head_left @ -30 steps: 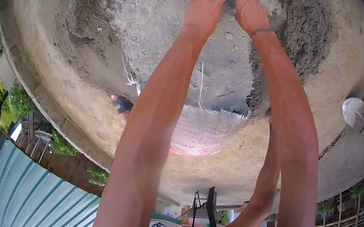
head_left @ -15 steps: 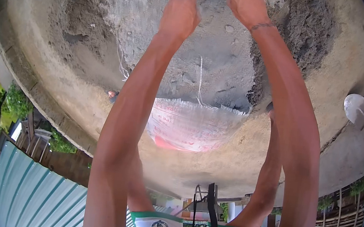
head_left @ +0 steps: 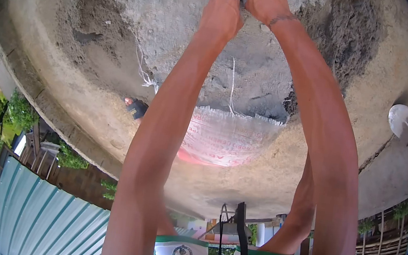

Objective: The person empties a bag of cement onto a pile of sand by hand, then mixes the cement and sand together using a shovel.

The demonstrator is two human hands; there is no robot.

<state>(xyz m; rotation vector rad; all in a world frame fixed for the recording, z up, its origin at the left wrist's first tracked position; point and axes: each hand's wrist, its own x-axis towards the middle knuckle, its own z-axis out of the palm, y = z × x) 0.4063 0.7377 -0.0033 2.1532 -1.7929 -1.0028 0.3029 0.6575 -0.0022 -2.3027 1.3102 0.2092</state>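
Note:
At the top of the view, my left hand (head_left: 223, 14) and my right hand (head_left: 265, 1) are close together over grey powder (head_left: 262, 58). The fingers of both are curled and dusted grey. What they grip, if anything, is hidden at the frame's upper edge. Below them lies a white and red printed cement bag (head_left: 228, 138) with a frayed edge, grey powder heaped against it. A white string (head_left: 232, 87) lies on the powder, and another loose string (head_left: 142, 68) trails to the left.
Mounds of dark grey sand (head_left: 352, 38) lie to the right and sand (head_left: 96, 5) to the left on the concrete floor (head_left: 107, 120). A shovel (head_left: 403, 123) rests at the far right. My sandalled foot (head_left: 136, 108) stands left of the bag.
My hands have come nearer each other, the left one moving right. More of my sandalled foot shows beside my left arm. The view has shifted slightly.

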